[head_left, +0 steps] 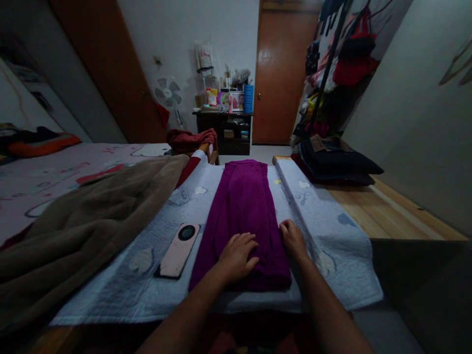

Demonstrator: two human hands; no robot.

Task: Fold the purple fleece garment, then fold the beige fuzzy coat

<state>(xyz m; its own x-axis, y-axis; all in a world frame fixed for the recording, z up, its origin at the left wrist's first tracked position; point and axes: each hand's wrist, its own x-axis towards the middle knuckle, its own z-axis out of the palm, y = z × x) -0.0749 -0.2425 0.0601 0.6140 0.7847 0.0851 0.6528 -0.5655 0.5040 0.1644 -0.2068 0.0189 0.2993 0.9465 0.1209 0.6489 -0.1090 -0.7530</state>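
Note:
A folded purple garment [246, 196] lies lengthwise on a light blue patterned sheet [140, 295] in front of me. My left hand [238, 258] rests palm down on its lower part, fingers stretched out. At the garment's right edge, my right hand [292, 237] has its fingers curled in and pinches the cloth there; the fingertips are partly hidden. To the left of the garment lies a pink phone [179, 251], its round black camera facing up.
A brown fleece garment [110, 211] spreads over the left side, beside a pink bed [66, 172]. Dark folded clothes [337, 160] are stacked on a wooden board [387, 211] at right. A reddish cloth [191, 140], a fan [168, 93] and a black cabinet [210, 132] stand farther back.

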